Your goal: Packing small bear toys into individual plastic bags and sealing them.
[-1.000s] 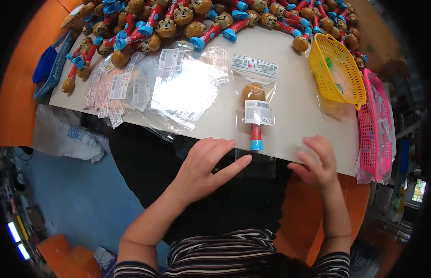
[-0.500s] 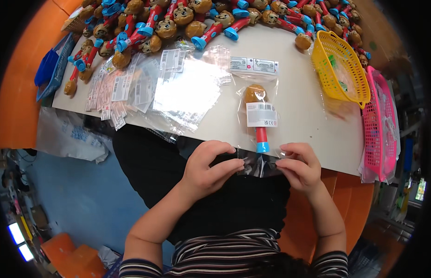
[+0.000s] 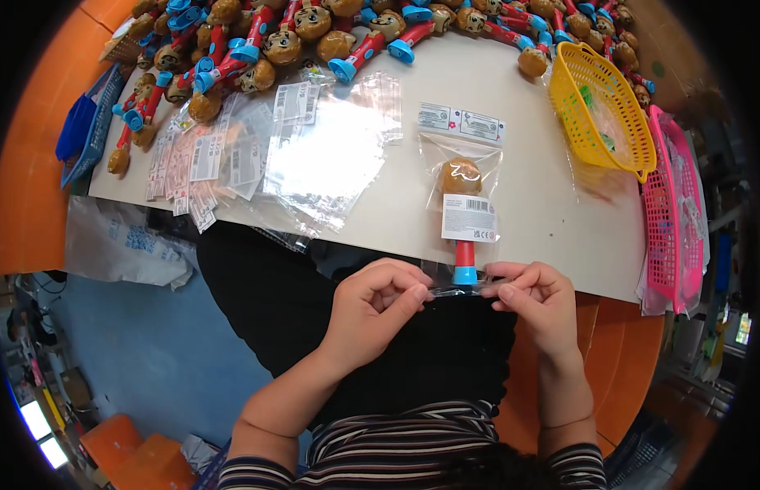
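Both hands pinch the open lower edge of a clear bag [image 3: 463, 214] at the table's [image 3: 551, 237] near edge — the left hand [image 3: 378, 306] with thumb and forefinger closed on the flap's left end, the right hand [image 3: 533, 296] gripping its right end the same way; held taut like this, the flap lies flat, likely for folding or sealing; inside the bag lies a toy [image 3: 462, 204] with a brown head and a red stem ending in a blue foot, a white label over its middle; the bag rests flat, head away from the person; a yellow basket [image 3: 606, 106] holds some greenish bits; a pink basket [image 3: 674, 214] stands on edge just beside it — contents unclear; empty bags [image 3: 331, 155] and loose toys [image 3: 265, 49] lie beyond.
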Demonstrator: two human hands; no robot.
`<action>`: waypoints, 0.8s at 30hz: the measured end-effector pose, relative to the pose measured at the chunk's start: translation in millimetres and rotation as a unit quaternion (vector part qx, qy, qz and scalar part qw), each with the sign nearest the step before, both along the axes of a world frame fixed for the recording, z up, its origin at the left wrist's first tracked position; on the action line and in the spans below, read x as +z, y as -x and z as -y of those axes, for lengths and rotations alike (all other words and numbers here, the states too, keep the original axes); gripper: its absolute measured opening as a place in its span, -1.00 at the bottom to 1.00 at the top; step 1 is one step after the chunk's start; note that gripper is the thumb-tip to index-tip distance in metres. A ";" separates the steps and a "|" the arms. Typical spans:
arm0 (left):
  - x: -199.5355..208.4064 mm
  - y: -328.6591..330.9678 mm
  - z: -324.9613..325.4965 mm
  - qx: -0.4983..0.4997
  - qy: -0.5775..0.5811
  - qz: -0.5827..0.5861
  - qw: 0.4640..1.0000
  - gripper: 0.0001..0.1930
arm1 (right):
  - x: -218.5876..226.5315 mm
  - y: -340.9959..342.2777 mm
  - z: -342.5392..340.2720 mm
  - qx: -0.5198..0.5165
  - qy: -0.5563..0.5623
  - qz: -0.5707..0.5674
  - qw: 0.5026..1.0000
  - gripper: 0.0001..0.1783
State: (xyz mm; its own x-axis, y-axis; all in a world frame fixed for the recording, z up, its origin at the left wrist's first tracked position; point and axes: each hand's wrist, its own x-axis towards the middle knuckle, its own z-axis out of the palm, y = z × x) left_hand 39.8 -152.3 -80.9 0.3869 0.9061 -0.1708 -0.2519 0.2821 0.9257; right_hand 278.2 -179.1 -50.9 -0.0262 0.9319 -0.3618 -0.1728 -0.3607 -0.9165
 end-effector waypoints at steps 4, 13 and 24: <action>-0.5 0.1 0.6 0.018 -0.125 -0.056 0.990 -0.96 | -4.0 0.3 4.6 0.006 -0.100 0.060 0.993 -0.94; -6.1 2.6 -0.1 0.002 -0.271 -0.148 0.951 -0.85 | -14.6 -6.6 7.5 0.050 -0.153 0.104 0.982 -0.89; -13.1 0.2 -0.3 -0.003 -0.314 -0.211 0.926 -0.71 | -22.0 -7.8 1.7 0.129 -0.364 0.294 0.874 -0.79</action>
